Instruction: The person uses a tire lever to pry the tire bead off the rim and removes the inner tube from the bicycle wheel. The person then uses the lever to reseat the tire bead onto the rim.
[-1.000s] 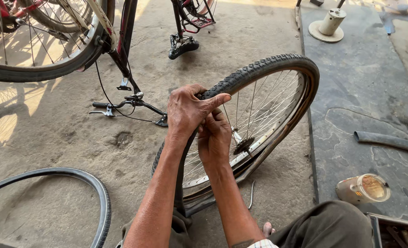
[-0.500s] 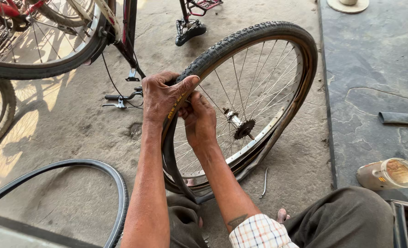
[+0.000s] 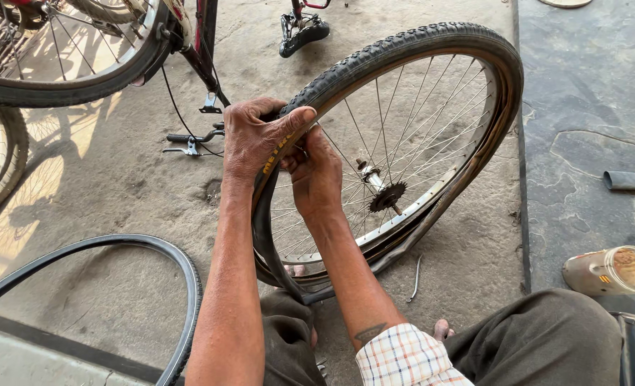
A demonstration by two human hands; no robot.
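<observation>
Gripping the black tyre [image 3: 403, 44] over its top edge, the left hand [image 3: 255, 139] is curled tight around the rubber, thumb stretched along the tread. The right hand [image 3: 316, 175] is closed too, fingers hooked in at the rim [image 3: 442, 191] just below the left one. The bicycle wheel [image 3: 385, 193] stands tilted on the concrete floor [image 3: 117, 186] between the person's knees. Compared with half a second ago, both hands sit at much the same spot on the tyre, though the view has drawn closer. A loose tyre [image 3: 182, 286] lies to the left, a tin can [image 3: 614, 270] to the right.
</observation>
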